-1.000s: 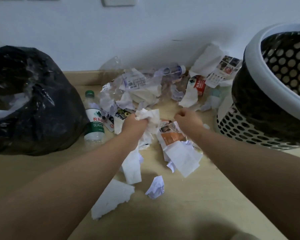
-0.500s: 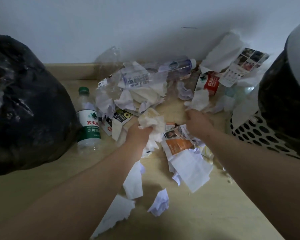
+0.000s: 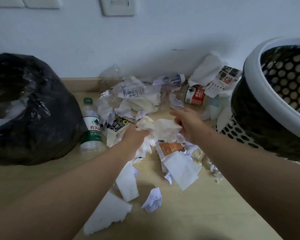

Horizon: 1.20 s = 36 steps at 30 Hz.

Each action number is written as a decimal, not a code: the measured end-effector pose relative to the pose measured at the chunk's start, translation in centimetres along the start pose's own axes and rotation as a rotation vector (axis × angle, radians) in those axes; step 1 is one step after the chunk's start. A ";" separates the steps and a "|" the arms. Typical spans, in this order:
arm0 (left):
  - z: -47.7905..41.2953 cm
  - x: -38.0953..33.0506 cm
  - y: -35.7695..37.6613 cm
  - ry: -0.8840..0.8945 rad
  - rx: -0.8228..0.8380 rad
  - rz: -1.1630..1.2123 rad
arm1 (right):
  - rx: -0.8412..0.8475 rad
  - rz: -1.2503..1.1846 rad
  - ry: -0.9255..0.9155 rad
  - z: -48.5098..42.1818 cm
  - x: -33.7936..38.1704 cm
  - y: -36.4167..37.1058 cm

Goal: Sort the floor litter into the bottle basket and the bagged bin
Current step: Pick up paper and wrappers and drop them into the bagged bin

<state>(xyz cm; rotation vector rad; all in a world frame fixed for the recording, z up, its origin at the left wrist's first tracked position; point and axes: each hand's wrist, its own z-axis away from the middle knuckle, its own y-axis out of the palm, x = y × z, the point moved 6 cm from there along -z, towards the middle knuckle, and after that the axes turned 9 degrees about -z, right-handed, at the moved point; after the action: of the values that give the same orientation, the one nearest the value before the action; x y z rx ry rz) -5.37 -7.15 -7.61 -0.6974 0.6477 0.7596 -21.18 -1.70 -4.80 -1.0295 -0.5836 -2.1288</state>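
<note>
Well left of the left hand (image 3: 134,135), black bagged bin (image 3: 33,110); right of the right hand (image 3: 189,125), white perforated bottle basket (image 3: 254,80). On the floor (image 3: 206,213) beyond both hands, heap of paper scraps and crushed bottles (image 3: 139,101), green-capped water bottle (image 3: 92,125) just left. Between the hands, crumpled tissue wad (image 3: 160,129), gripped by the left, pinched at its edge by the right.

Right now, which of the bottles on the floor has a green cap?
The bottle beside the black bagged bin, with a green-and-white label. The red-labelled bottle and the clear bottle farther right show no green cap.
</note>
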 end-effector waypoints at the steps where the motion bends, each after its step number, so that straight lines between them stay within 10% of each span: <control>1: 0.4 -0.5 0.0 0.004 0.013 0.020 | 0.052 -0.028 0.044 0.7 -0.1 0.7; 26: 4.8 -7.4 -6.4 0.192 0.004 0.311 | 0.360 -0.087 -0.226 6.9 4.9 9.4; 36: 6.4 -7.0 -16.1 0.307 -0.575 0.343 | 0.361 -0.050 -0.248 9.4 5.2 17.6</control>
<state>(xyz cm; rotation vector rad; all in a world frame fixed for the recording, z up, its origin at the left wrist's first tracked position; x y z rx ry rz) 5.06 -13.56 6.54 -1.2661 0.8492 1.1904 -5.75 -9.29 6.52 -1.0834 -1.0785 -1.8553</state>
